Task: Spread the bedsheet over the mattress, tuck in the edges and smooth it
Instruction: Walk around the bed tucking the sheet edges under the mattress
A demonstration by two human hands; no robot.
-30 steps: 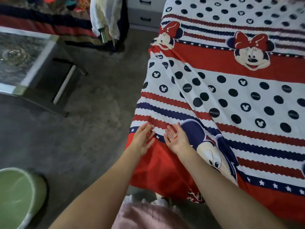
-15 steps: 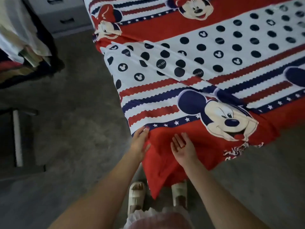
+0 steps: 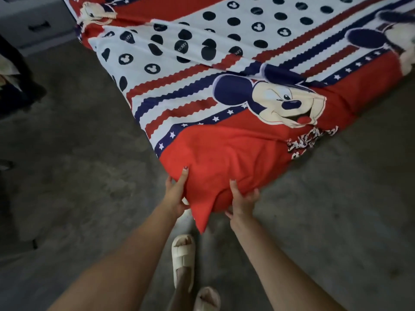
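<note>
A bedsheet [image 3: 224, 90] printed with cartoon mice, black dots and red, white and blue stripes covers the mattress, whose near corner points toward me. The sheet's red border [image 3: 224, 158] wraps that corner and a loose red point hangs below it. My left hand [image 3: 176, 194] grips the left side of the corner, fingers up on the red cloth. My right hand [image 3: 241, 200] grips the right side of the corner from below, fingers curled into the fabric. The mattress itself is hidden under the sheet.
Grey carpet [image 3: 78, 164] surrounds the bed. My feet in pale slippers [image 3: 183, 254] stand just below the corner. A grey drawer unit [image 3: 36, 23] stands at the top left, and dark hanging clothes [image 3: 13, 81] sit at the left edge.
My hands slid down from the top of the sheet to the corner and closed on the red border. The view turned, so the bed's corner now faces me.
</note>
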